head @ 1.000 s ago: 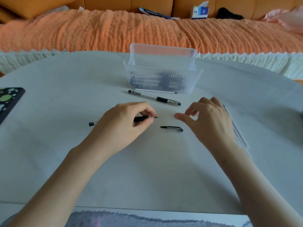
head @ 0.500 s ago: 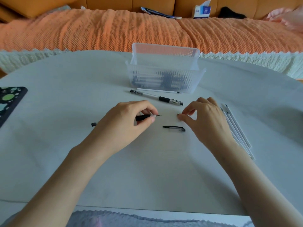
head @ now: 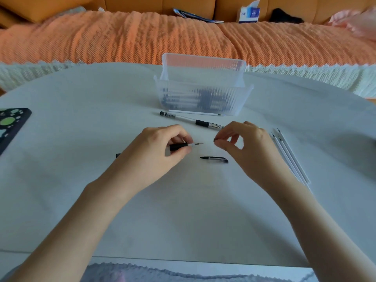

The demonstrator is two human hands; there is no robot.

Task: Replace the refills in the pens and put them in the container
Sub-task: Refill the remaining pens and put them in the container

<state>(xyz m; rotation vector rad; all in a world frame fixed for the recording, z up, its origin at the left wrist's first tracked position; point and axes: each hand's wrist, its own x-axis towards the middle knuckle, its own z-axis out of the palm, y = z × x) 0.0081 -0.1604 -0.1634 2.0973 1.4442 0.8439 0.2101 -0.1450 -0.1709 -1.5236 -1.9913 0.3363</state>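
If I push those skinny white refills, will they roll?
Probably yes: the refills look thin and round, lying loose on the smooth table. They likely feel very light and may bend a little, being so slender.

This looks like a living room in a home, for behind the far edge of the white tabletop stands an orange sofa with a knitted orange blanket and a tissue box.
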